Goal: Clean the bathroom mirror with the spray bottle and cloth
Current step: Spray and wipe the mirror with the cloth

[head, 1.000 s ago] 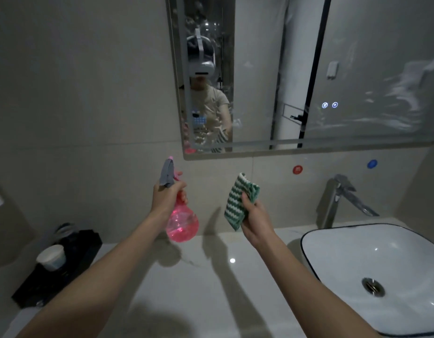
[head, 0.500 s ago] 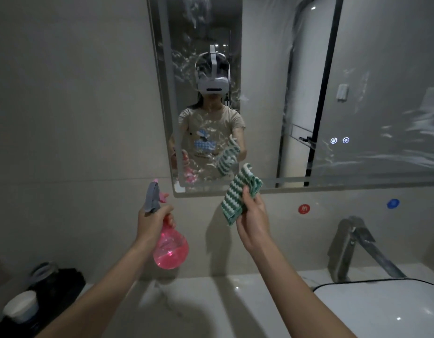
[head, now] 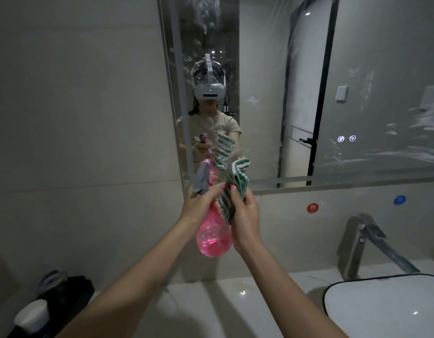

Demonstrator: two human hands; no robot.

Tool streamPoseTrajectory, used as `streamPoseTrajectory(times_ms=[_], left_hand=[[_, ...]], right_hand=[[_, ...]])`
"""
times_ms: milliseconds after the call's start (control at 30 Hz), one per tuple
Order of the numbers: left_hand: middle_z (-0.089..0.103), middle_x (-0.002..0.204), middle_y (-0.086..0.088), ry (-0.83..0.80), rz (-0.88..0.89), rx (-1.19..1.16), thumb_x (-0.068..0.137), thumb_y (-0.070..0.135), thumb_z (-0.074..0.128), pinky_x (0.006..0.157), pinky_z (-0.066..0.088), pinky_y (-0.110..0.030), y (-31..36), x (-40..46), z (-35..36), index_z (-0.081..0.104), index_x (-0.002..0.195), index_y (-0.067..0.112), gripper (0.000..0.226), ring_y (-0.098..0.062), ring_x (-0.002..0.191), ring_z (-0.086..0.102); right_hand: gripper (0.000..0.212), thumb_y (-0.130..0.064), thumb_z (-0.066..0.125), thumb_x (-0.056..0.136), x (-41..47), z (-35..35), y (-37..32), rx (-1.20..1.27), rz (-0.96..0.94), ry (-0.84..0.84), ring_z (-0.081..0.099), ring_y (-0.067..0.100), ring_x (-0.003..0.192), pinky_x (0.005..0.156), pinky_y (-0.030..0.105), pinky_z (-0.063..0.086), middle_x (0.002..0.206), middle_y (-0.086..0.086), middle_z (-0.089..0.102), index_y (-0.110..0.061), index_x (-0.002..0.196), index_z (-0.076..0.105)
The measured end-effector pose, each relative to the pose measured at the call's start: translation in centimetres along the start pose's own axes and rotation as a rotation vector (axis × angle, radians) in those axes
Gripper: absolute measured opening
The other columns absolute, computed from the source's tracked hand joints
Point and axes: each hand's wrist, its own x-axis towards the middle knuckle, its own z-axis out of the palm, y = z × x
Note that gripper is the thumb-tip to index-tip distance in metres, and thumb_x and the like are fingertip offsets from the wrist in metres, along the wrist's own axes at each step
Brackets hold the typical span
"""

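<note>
Pink bottle: our left hand (head: 199, 203) grips the spray bottle (head: 212, 236) at its neck
Cloth (head: 232, 189): bunched in our right hand (head: 245, 215), touching the bottle
Mirror (head: 357, 93): streaked, just beyond both hands

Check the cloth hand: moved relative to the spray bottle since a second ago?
Yes. The right hand has closed in leftward: the cloth now touches the spray bottle in the left hand, just under the mirror's bottom edge.
</note>
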Motion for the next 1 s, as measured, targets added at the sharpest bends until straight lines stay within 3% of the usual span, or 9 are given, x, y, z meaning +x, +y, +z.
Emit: streamPoseTrajectory(times_ms=[67,133,200,300,467,567,667,800,1000], left_hand=[[0.066,0.063,-0.001,-0.009,0.000,-0.008,0.085,0.001,0.064,0.048,0.047,-0.022,-0.2,-0.2,-0.1,0.073,0.092,0.007,0.013,-0.009,0.046,0.056],[0.058,0.052,-0.003,0.001,-0.028,-0.021,0.084,-0.002,0.062,0.046,0.046,-0.026,-0.4,-0.1,-0.3,0.067,0.076,0.009,0.014,-0.012,0.040,0.052],[0.050,0.042,-0.004,0.027,-0.108,-0.081,0.083,-0.003,0.060,0.044,0.044,-0.025,-0.3,0.1,-0.6,0.060,0.068,0.008,0.018,-0.015,0.035,0.047],[0.049,0.041,-0.004,0.015,-0.148,-0.117,0.082,-0.004,0.058,0.049,0.045,-0.028,-0.1,0.7,-1.1,0.061,0.071,0.008,0.016,-0.016,0.036,0.048],[0.053,0.046,-0.005,-0.054,-0.119,-0.109,0.084,0.002,0.059,0.049,0.047,-0.027,0.1,1.2,-1.9,0.063,0.072,0.008,0.014,-0.016,0.040,0.050],[0.054,0.045,-0.006,-0.070,-0.107,-0.127,0.084,0.004,0.061,0.046,0.047,-0.024,0.2,1.1,-2.0,0.063,0.069,0.007,0.016,-0.015,0.038,0.050],[0.055,0.044,-0.003,-0.069,-0.100,-0.126,0.084,0.005,0.062,0.045,0.046,-0.023,0.2,1.1,-2.4,0.063,0.067,0.009,0.017,-0.013,0.037,0.050],[0.057,0.045,0.000,-0.132,-0.091,-0.107,0.078,0.011,0.065,0.049,0.047,-0.025,0.1,0.9,-2.9,0.062,0.071,0.010,0.008,-0.012,0.039,0.052],[0.057,0.053,-0.003,-0.156,-0.070,-0.012,0.081,0.011,0.065,0.058,0.048,-0.030,-0.4,1.2,-3.5,0.062,0.075,0.009,0.007,-0.018,0.049,0.052]], right_hand=[[0.038,-0.020,0.054,0.092,-0.1,0.3,-0.2,-0.040,0.000,-0.031,0.063,0.024,0.111,0.084,0.027,0.054,0.120,0.010,0.066,-0.012,0.130,0.057],[0.051,-0.035,0.054,0.089,-0.2,0.5,-0.2,-0.113,0.004,-0.087,0.057,0.015,0.121,0.094,0.027,0.051,0.135,0.003,0.057,-0.023,0.138,0.051],[0.048,-0.050,0.046,0.092,-0.3,0.8,-0.3,-0.194,-0.002,-0.122,0.046,0.005,0.129,0.103,0.023,0.044,0.149,-0.005,0.042,-0.032,0.136,0.052],[0.037,-0.039,0.034,0.100,0.0,0.9,-0.7,-0.234,-0.051,-0.106,0.044,-0.006,0.122,0.091,0.006,0.041,0.149,-0.011,0.038,-0.029,0.124,0.061],[0.019,-0.016,0.064,0.090,1.1,1.0,-0.4,-0.253,-0.182,-0.036,0.057,0.016,0.119,0.099,0.038,0.049,0.128,0.001,0.061,-0.026,0.104,0.072],[0.030,-0.011,0.070,0.087,1.2,1.3,-0.2,-0.217,-0.170,0.023,0.064,0.015,0.105,0.090,0.034,0.055,0.122,0.010,0.061,-0.025,0.113,0.062],[0.049,-0.034,0.075,0.076,1.2,1.5,0.6,-0.311,-0.203,0.051,0.056,0.015,0.117,0.098,0.042,0.051,0.133,0.006,0.048,-0.038,0.121,0.055],[0.080,-0.061,0.068,0.070,1.1,1.8,1.4,-0.424,-0.150,0.048,0.033,0.014,0.138,0.109,0.043,0.040,0.154,-0.004,0.022,-0.049,0.141,0.033],[0.074,-0.082,0.057,0.071,0.7,2.4,3.9,-0.376,-0.070,0.037,0.026,0.019,0.144,0.110,0.055,0.033,0.157,-0.007,0.023,-0.066,0.136,0.026]])
